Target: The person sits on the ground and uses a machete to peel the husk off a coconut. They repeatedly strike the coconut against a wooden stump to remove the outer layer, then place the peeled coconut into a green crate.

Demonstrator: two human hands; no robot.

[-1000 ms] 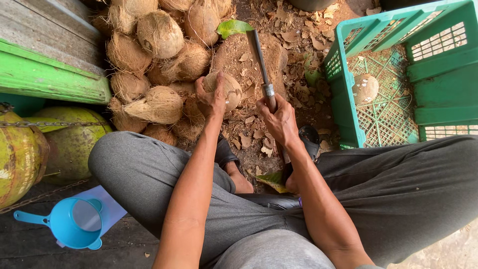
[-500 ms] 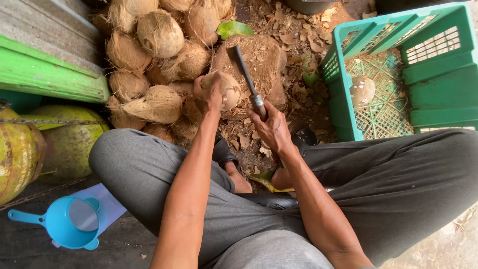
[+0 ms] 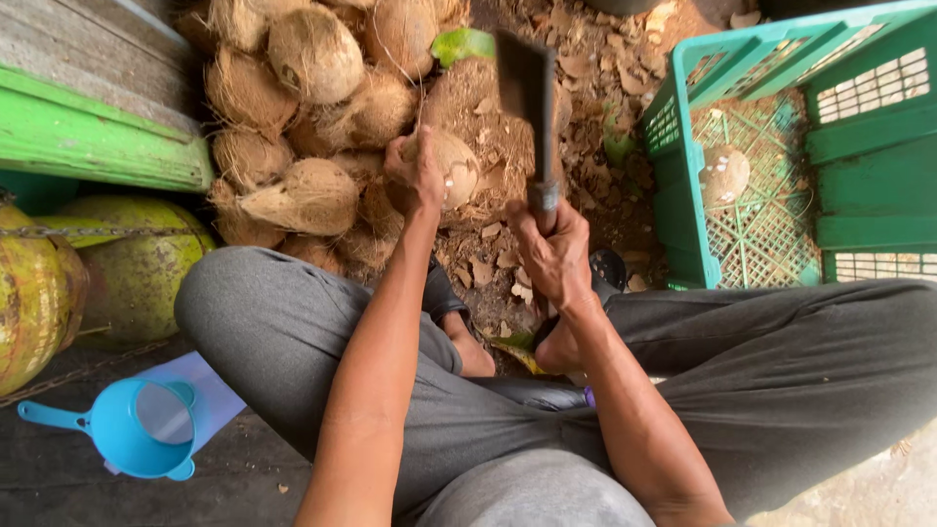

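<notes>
Head view shows us seated over the ground, left hand (image 3: 418, 176) cupped tight round a husked coconut (image 3: 451, 166) resting on a litter of shell chips, just beside the heap of fibrous coconuts (image 3: 312, 117). Our right hand (image 3: 554, 256) is clenched on the handle of a cleaver (image 3: 525, 83), its broad dark blade raised above the nut. To strike well, we judge, our fingers should stay behind the blade's line. The nut is round, pale brown, rough; the green plastic crate (image 3: 673, 185) has lattice walls.
</notes>
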